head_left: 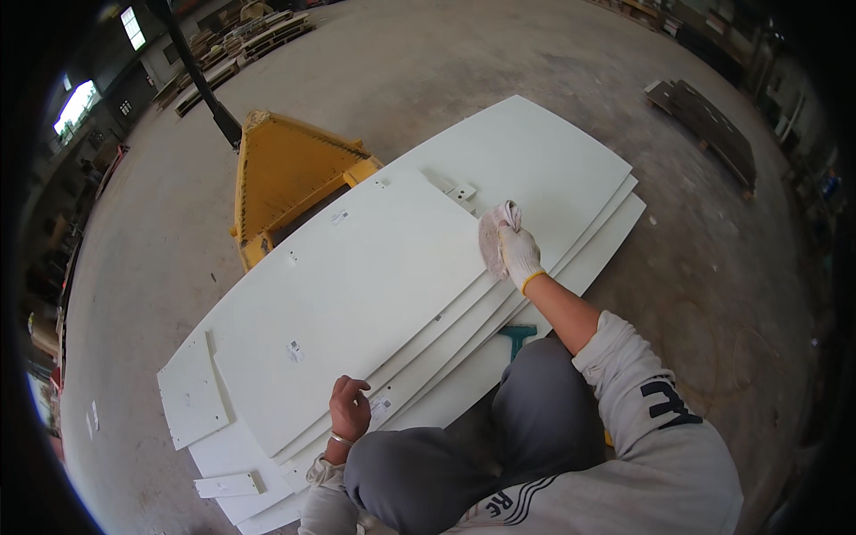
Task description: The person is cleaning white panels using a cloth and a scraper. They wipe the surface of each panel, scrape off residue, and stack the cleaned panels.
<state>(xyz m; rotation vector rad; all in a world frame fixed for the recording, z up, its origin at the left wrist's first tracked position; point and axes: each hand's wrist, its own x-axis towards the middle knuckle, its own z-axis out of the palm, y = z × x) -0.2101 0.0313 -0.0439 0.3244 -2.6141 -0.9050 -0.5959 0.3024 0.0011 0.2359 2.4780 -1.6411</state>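
Note:
My right hand [520,254], in a white knit glove with a yellow cuff, grips a bunched pinkish-grey rag [490,239]. The rag presses on the right end of the top white panel [357,267], by its edge. My left hand [349,408] is bare, with a bracelet at the wrist. Its fingers are curled with nothing visible in them, beside the near edge of the stack. Several large white panels [553,160] lie stacked and staggered, some with stickers and small holes. A teal scraper-like tool [517,335] lies by my knee, partly hidden.
A yellow pallet jack [285,169] with a dark handle stands beyond the stack. Small white boards lie at its left end [192,392] and near front [227,485]. Dark boards [709,125] rest on the concrete floor at right; stacked pallets [245,45] stand far left.

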